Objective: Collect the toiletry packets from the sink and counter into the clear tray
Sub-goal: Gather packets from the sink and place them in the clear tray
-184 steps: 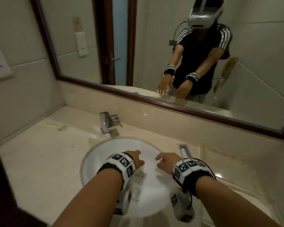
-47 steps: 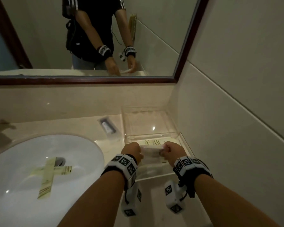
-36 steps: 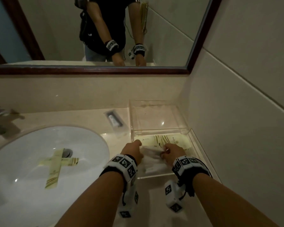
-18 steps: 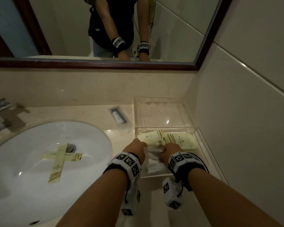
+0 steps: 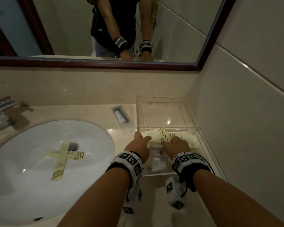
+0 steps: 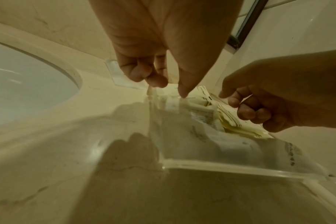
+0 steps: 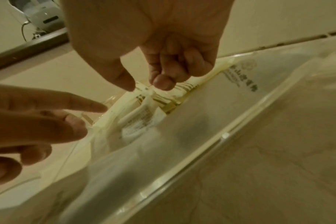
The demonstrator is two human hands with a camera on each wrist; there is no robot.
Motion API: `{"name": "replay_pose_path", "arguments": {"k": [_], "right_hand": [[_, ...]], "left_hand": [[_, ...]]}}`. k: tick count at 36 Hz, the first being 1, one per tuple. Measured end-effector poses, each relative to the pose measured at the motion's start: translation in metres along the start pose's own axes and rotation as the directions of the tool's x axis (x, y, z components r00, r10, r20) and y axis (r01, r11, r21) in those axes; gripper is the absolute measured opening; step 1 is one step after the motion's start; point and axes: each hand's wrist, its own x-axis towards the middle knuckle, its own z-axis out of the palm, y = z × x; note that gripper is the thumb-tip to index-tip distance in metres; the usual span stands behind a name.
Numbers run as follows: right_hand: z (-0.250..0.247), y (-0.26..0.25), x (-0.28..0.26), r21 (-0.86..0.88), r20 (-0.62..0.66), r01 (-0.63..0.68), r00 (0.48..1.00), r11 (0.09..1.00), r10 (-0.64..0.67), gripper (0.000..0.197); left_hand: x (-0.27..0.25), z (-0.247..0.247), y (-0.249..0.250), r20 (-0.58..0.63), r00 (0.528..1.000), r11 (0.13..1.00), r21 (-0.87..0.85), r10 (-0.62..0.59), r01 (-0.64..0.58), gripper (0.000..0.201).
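Marble counter (image 5: 82, 112) runs along the wall beneath a dark-framed mirror (image 5: 105, 63), which reflects the person's forearms and wrist bands. A white oval sink (image 5: 23, 185) takes up the left part of the counter, and a chrome tap (image 5: 0, 112) stands at its far left edge. The clear tray (image 5: 193, 128) sits on the right of the counter, against the right wall and close to the back wall.

Two pale yellow toiletry packets (image 5: 62, 158) lie crossed in the sink bowl, just beside the drain (image 5: 73, 146). A clear packet with a small white item (image 5: 121, 117) lies on the counter between the sink and the tray, touching neither. Inside the tray, several pale yellow packets (image 5: 179, 136) lie across its middle, and the wrist views show them overlapping, with translucent wrappers (image 6: 230, 144) in the near part of the tray.

Both hands hover over the tray. The left hand (image 5: 138, 143) is at the tray's left wall, forefinger stretched out towards the packets, the other fingers loosely curled, holding nothing. The right hand (image 5: 175, 144) is above the packets, and in the right wrist view its thumb and fingertip (image 7: 162, 84) come together on the folded edge of a yellow packet (image 7: 150, 92), pinching it lightly.
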Motion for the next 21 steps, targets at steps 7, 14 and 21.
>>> {"name": "replay_pose_path", "arguments": {"k": [7, 14, 21], "right_hand": [[0.006, -0.007, -0.003, 0.024, -0.06, 0.115, 0.992, 0.993, -0.114, 0.029], [0.018, -0.001, 0.004, 0.002, -0.006, 0.139, 0.99, 0.99, -0.139, 0.039], [0.029, 0.0, 0.008, -0.12, 0.087, 0.21, 0.976, 0.97, -0.2, 0.053]], "left_hand": [[0.003, -0.002, 0.004, 0.09, 0.993, 0.994, 0.069, 0.079, -0.085, 0.051], [0.002, -0.005, 0.006, 0.125, 0.988, 0.993, 0.068, 0.086, -0.095, 0.047], [0.0, -0.007, 0.011, 0.11, 0.991, 0.997, 0.033, 0.07, -0.074, 0.043]]}}
